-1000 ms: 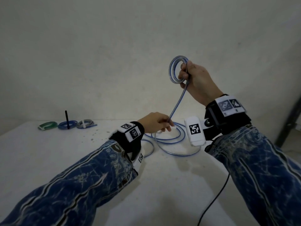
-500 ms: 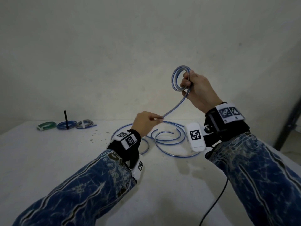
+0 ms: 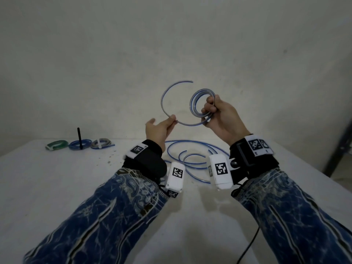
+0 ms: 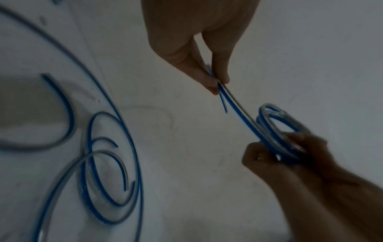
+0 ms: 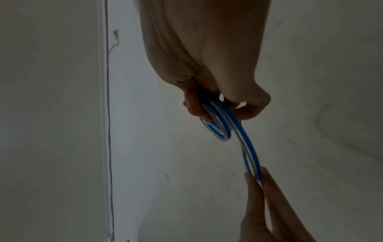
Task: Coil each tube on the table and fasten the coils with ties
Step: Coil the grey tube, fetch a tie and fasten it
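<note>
Tube (image 3: 167,103) is up in the air, in both our hands. Our left hand (image 3: 159,128) pinches its loose tail. Our right hand (image 3: 222,115) squeezes the little coil (image 3: 202,103) tight. The tail lies to the left of the coil and curves up, so we think it must wrap toward the right hand next. Below, more loose tube (image 3: 192,161) lies on the table (image 3: 57,187); we cannot count the pieces. Far back sit three tied coils (image 3: 78,144).
</note>
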